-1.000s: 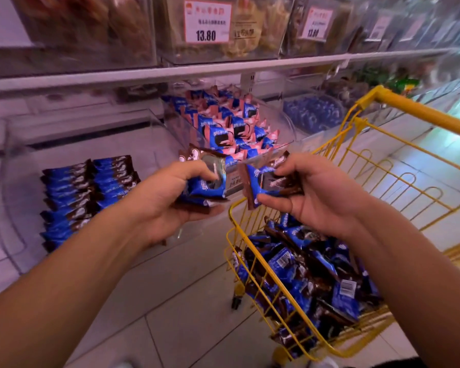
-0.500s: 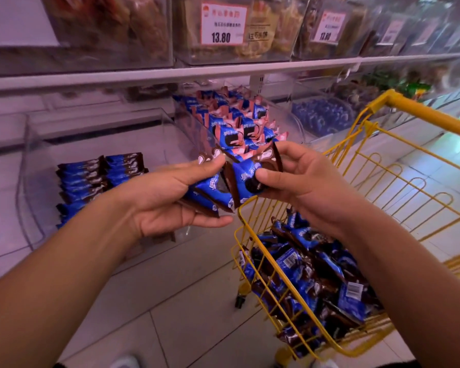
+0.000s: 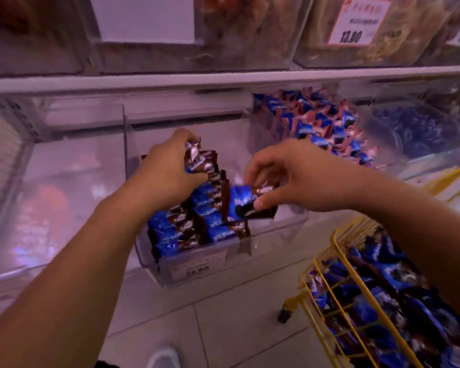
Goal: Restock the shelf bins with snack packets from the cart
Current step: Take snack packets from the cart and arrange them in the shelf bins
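Note:
A clear plastic shelf bin [image 3: 197,269] holds rows of blue-and-brown snack packets [image 3: 175,235]. My left hand [image 3: 168,166] reaches into the bin and grips a small stack of packets [image 3: 197,158] at the back of the row. My right hand [image 3: 290,179] pinches one blue packet [image 3: 246,201] just right of the stacked rows, above the bin. At the lower right, the yellow wire cart [image 3: 343,309] is piled with more of the same packets [image 3: 383,301].
A neighbouring bin [image 3: 316,123] of blue-and-pink packets stands to the right, and a bin of dark blue sweets [image 3: 414,128] beyond it. An upper shelf [image 3: 223,78] carries bins with price tags [image 3: 356,22]. A large clear bin [image 3: 51,195] is on the left. Tiled floor [image 3: 237,328] lies below.
Both hands have moved from above the cart's edge into the shelf bin, carrying packets. The view has swung left and closer to the bin.

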